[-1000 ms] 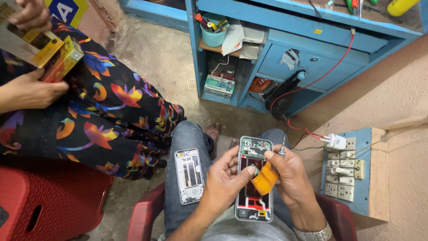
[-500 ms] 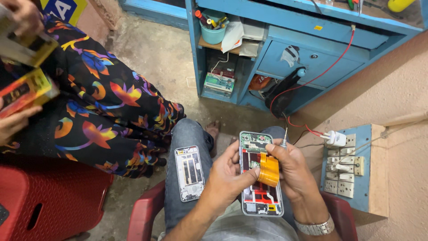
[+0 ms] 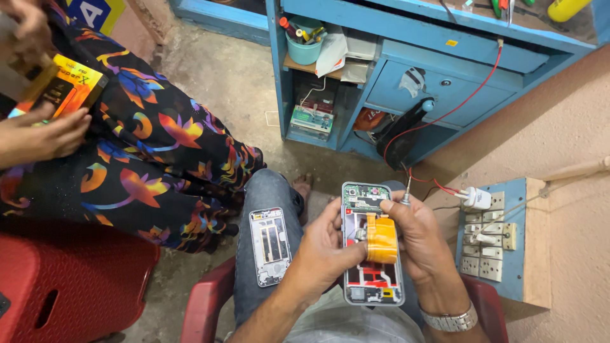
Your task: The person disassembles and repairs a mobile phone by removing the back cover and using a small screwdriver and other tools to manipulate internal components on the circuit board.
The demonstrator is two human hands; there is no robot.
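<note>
Two hands work one opened phone [image 3: 373, 254], back cover off, held over the lap. Left hand [image 3: 327, 251] is clamped on its L edge, thumb across the board approx. mid-body. Right hand [image 3: 416, 238] closes on the R edge, fingers pinching an orange flex strip [image 3: 382, 239] against the phone; a thin metal tool tip [image 3: 406, 194] sticks up from this hand. Separate phone frame [image 3: 270, 244] lies on the left thigh, just beside the phone, not touching. Blue cabinet [image 3: 406, 76] stands ahead; switch board [image 3: 492, 244] at R. Another person's hand [image 3: 47, 136], far L, holds a yellow box [image 3: 67, 89].
</note>
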